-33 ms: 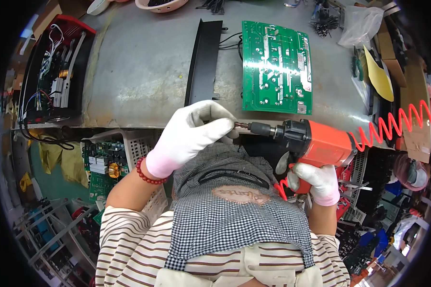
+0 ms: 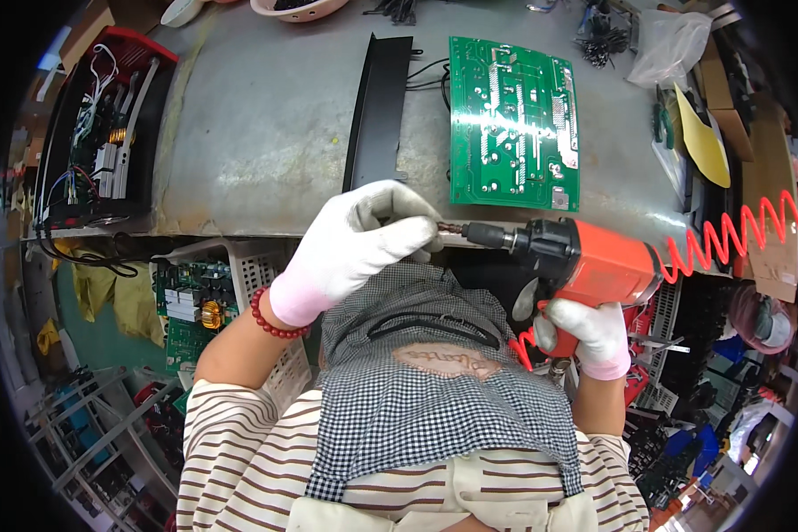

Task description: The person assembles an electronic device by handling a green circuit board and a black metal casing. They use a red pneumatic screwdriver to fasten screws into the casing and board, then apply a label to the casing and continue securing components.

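My right hand (image 2: 585,335), in a white glove, is wrapped round the handle of a red and black air screwdriver (image 2: 603,262). The tool lies level in front of my apron, its bit (image 2: 452,228) turned to the left. At the bit's tip, my gloved left hand (image 2: 363,239) has thumb and forefinger pinched together. Whatever sits between those fingertips is too small and covered to make out. Beyond the tool, a green circuit board (image 2: 514,129) lies on the bench with its soldered side up. Left of it is a long black metal panel (image 2: 379,115).
An opened black and red device housing (image 2: 106,133) with wires stands at the bench's left. A red coiled hose (image 2: 736,230) hangs at the right. Below the bench edge, a white crate (image 2: 257,275) stands beside another populated circuit board (image 2: 195,301). A plastic bag (image 2: 669,44) lies back right.
The screwdriver and my left fingertips have shifted very slightly to the right. My grip in both hands looks the same.
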{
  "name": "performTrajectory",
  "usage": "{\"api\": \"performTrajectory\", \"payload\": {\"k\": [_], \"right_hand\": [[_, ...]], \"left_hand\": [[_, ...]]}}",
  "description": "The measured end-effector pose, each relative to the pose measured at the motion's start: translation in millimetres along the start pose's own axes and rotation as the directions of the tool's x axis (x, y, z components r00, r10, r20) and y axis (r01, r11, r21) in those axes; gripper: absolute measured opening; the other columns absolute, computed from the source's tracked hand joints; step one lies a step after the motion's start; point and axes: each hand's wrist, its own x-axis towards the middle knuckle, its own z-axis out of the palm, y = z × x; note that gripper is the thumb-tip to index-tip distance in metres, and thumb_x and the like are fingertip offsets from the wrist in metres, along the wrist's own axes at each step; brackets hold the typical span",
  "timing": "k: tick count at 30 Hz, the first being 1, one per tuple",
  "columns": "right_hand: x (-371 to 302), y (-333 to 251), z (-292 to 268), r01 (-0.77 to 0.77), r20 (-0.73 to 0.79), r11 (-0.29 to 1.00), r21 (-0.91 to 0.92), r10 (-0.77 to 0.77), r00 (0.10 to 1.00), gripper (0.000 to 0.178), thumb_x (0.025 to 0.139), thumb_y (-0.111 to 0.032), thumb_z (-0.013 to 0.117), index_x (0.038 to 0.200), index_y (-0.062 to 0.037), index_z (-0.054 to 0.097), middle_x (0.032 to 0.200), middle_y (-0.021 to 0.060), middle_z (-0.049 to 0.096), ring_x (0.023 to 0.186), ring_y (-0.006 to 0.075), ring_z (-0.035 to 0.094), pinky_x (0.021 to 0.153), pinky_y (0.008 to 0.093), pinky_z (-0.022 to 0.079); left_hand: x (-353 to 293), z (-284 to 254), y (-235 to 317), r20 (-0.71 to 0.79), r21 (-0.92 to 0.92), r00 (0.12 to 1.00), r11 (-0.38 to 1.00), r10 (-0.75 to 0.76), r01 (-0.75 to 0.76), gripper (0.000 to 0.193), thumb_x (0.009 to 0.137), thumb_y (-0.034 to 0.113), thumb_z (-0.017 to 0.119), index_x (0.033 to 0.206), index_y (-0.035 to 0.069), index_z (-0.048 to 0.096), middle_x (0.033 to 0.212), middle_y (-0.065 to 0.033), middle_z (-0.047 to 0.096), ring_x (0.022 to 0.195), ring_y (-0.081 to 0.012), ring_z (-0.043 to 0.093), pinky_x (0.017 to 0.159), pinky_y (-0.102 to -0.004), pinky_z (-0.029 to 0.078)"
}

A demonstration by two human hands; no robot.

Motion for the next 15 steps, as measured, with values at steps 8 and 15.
{"api": "performTrajectory", "payload": {"k": [8, 15], "right_hand": [[27, -32, -21, 0.145, -0.11, 0.989, 0.023, -0.142, 0.984, 0.044, 0.09, -0.032, 0.065, 0.115, 0.0013, 0.052, 0.086, 0.0142, 0.063, 0.049, 0.0137, 0.051, 0.047, 0.0291, 0.043], [93, -70, -11, 0.203, -0.039, 0.958, 0.204, -0.199, 0.979, 0.03, 0.097, -0.027, 0.058, 0.112, -0.0006, 0.057, 0.075, 0.0071, 0.062, 0.051, 0.0099, 0.049, 0.049, 0.0263, 0.041]], "left_hand": [[74, -68, 5, -0.422, 0.758, 0.807, 0.649, 0.412, 0.066, 0.054, 0.092, 0.043, 0.066, 0.119, -0.003, 0.06, 0.083, -0.0023, 0.061, 0.078, -0.008, 0.056, 0.076, -0.0231, 0.046], [131, -84, -12, -0.472, 0.881, 0.78, 0.264, 0.411, 0.394, 0.045, 0.092, 0.041, 0.06, 0.118, 0.004, 0.059, 0.104, -0.021, 0.069, 0.1, -0.0373, 0.066, 0.086, -0.0446, 0.05]]}}
